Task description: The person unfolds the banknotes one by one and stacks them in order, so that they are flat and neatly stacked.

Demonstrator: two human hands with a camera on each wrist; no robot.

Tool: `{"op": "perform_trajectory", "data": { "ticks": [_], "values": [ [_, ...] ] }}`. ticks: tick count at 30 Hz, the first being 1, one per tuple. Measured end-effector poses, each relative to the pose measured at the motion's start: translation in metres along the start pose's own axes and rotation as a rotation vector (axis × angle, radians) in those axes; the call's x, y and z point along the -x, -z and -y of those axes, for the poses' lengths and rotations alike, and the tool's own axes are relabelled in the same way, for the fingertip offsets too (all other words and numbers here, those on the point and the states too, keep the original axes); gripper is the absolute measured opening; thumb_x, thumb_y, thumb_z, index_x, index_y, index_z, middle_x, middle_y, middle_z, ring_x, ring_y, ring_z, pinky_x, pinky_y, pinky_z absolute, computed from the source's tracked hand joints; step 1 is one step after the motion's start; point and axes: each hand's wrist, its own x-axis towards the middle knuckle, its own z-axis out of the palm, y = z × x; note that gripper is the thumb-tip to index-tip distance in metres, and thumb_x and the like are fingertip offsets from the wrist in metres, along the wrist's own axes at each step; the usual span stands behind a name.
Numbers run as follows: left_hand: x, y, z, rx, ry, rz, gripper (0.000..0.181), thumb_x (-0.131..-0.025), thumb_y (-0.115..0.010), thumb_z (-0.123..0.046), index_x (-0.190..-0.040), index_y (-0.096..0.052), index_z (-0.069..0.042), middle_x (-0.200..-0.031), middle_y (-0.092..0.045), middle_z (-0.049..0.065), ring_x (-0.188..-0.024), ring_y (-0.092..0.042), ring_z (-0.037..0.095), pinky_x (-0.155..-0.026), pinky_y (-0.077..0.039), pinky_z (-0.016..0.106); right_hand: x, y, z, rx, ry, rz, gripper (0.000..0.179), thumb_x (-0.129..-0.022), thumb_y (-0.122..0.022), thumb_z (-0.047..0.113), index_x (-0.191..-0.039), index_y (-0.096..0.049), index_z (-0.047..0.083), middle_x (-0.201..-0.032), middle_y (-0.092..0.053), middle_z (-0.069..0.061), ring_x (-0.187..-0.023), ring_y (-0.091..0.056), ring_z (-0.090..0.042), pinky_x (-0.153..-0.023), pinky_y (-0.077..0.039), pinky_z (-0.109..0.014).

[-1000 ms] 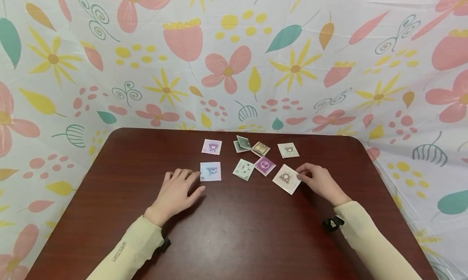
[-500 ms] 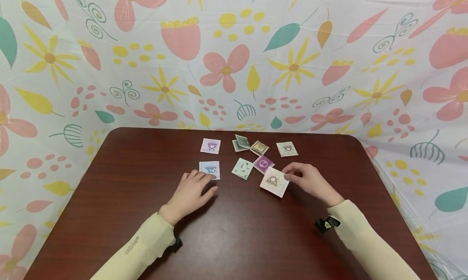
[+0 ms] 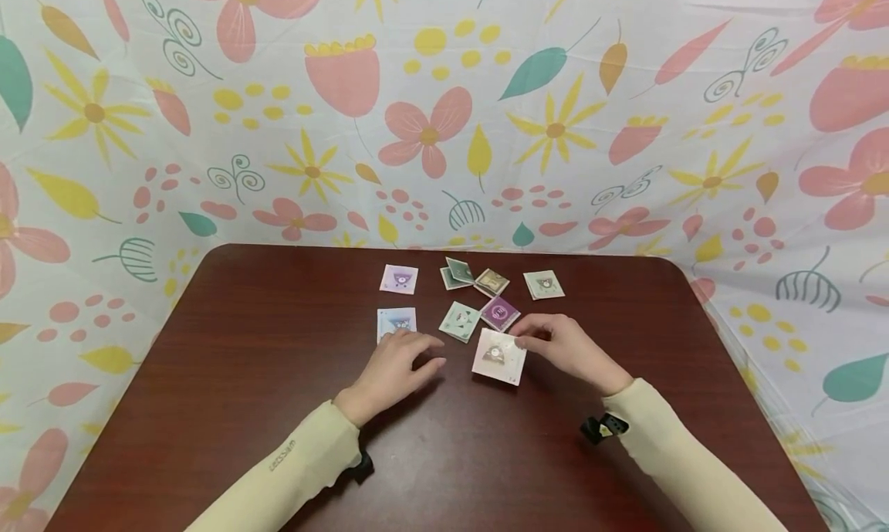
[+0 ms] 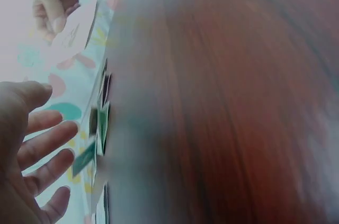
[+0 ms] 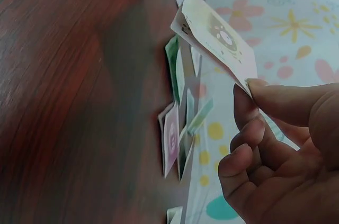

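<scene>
1 cream card point(image 3: 497, 359) left of the right grip point(image 3: 573, 351), 1 corner inside.

From where I'm standing, a far-left card point(image 3: 399, 279) lies on the counter point(image 3: 472, 455) behind a near-left card point(image 3: 389, 320). To their right sits a four-card cluster point(image 3: 496, 313), then a far-right card point(image 3: 545, 285). The held card point(image 3: 497, 354) is before the cluster, between the left grip point(image 3: 394, 370) and right grip point(image 3: 571, 350). Behind everything hangs a cloth point(image 3: 333, 130).
</scene>
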Motion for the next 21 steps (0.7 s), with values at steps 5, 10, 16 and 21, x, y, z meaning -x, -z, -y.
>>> {"op": "perform_trajectory", "data": {
  "ticks": [5,10,16,21],
  "values": [
    [-0.009,-0.007,-0.006,0.150,0.039,-0.005,0.020,-0.098,-0.075,-0.025,-0.112,-0.077,-0.012,-0.102,-0.077,-0.002,-0.094,-0.065,0.018,-0.087,-0.050,0.038,-0.005,-0.009,0.011,-0.012,0.055,0.021,0.008,-0.095,-0.076,0.010,-0.100,-0.079,0.016,-0.094,-0.076,0.005,-0.091,-0.067,-0.012,-0.084,-0.054,-0.037],
    [-0.018,-0.011,-0.010,0.343,0.134,0.004,0.015,-0.099,-0.073,-0.017,-0.112,-0.076,-0.010,-0.101,-0.078,0.000,-0.090,-0.068,0.015,-0.082,-0.054,0.030,-0.008,-0.014,0.018,-0.013,0.082,0.061,0.010,-0.096,-0.074,0.009,-0.102,-0.079,0.015,-0.096,-0.077,0.006,-0.093,-0.065,-0.012,-0.085,-0.054,-0.040],
    [-0.023,-0.011,-0.013,0.445,0.187,0.014,0.014,-0.099,-0.073,-0.015,-0.110,-0.076,-0.007,-0.100,-0.078,0.003,-0.085,-0.069,0.014,-0.079,-0.055,0.028,-0.012,-0.018,0.022,-0.022,0.125,0.098,0.011,-0.096,-0.073,0.008,-0.103,-0.079,0.014,-0.095,-0.077,0.007,-0.090,-0.063,-0.011,-0.081,-0.053,-0.038],
    [-0.022,-0.012,-0.012,0.474,0.196,0.005,0.013,-0.099,-0.072,-0.014,-0.108,-0.077,-0.006,-0.097,-0.077,0.002,-0.080,-0.066,0.009,-0.076,-0.054,0.026,-0.014,-0.021,0.025,-0.034,0.148,0.121,0.011,-0.097,-0.073,0.008,-0.103,-0.079,0.014,-0.097,-0.077,0.006,-0.091,-0.063,-0.010,-0.082,-0.054,-0.040]
  ]
}}
